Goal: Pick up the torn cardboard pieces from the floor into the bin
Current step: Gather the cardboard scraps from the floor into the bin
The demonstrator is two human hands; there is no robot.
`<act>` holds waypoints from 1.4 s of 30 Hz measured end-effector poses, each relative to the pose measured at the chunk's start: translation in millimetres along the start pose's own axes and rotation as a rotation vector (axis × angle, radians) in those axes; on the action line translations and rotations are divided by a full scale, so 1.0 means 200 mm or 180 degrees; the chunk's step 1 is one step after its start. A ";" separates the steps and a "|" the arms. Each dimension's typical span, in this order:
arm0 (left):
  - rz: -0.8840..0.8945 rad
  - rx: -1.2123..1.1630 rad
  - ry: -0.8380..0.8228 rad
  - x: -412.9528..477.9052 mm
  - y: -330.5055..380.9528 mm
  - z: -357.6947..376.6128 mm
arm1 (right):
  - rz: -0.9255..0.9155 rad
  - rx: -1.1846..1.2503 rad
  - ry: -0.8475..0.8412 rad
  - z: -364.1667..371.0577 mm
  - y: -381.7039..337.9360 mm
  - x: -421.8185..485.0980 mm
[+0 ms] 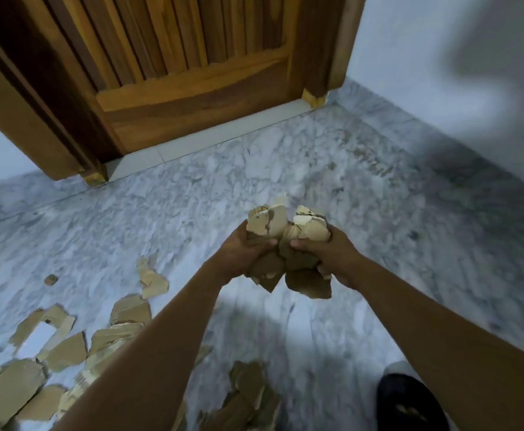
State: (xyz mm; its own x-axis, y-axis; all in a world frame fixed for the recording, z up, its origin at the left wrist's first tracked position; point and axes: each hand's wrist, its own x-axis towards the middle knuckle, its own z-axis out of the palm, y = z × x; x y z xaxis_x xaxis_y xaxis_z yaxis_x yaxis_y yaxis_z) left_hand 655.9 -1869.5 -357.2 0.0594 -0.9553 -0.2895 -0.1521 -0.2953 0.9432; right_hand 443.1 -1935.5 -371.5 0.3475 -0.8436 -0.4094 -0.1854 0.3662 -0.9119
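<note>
Both forearms reach out bare from the bottom of the view, and beside the right one sits a dark, rounded shoe (410,402), farther from the wooden door (192,98) than anything else. My left hand (245,253) and right hand (332,256) are pressed close together, fingers curled tight round one crumpled wad of torn cardboard (285,231). It hangs in the air out in front of the door's right corner, well apart from it. The wad is stiff tan board with ragged, jagged edges. Paler torn faces stick up above my knuckles and darker brown flaps hang below my palms. More torn cardboard pieces (67,346) lie flat on the floor (254,169), farther from the door than my hands and off to the left. They are angular, flat shards, some overlapping, one with a rectangular hole through it. A narrow curled strip (153,279) lies nearer the door than that heap, with a tiny scrap (50,279) to its left. Another rumpled pile (248,396) sits between my forearms, well away from the door. The floor is glossy grey-white marble with cloudy veining. The door is warm ribbed timber in a darker frame, above a pale smooth threshold strip (223,135), with a matte white wall (441,57) to its right.
</note>
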 end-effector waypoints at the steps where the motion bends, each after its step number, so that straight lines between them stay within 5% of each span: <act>1: 0.0089 0.0036 -0.0196 0.02 0.06 0.06 | 0.0021 0.0120 0.0097 -0.05 -0.01 -0.04; 5: 0.0344 0.0165 -0.0968 0.07 0.26 0.31 | 0.0101 0.0375 0.0254 -0.29 -0.06 -0.26; 11: 0.0745 0.0414 -0.2270 -0.01 0.63 0.92 | -0.0037 0.0665 0.1221 -0.72 -0.06 -0.71; 20: 0.0888 0.0509 -0.3340 -0.49 1.03 1.86 | -0.0426 0.1178 0.2566 -1.42 0.14 -1.69; 33: 0.1232 0.0876 -0.4316 -1.63 1.01 2.96 | -0.0359 0.0097 0.4314 -1.54 0.38 -3.37; 42: 0.1472 0.1453 -0.4832 -2.60 0.75 3.52 | 0.0556 0.0553 0.5133 -1.39 0.91 -4.35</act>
State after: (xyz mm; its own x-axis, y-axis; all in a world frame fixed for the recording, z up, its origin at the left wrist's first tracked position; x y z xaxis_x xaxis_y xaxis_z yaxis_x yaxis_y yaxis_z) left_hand -93.2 -1425.1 -180.1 -0.9871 -0.0153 -0.1591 -0.1568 0.2831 0.9462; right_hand -147.4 -1244.2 -172.7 -0.9532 -0.2620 -0.1511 0.0217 0.4391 -0.8982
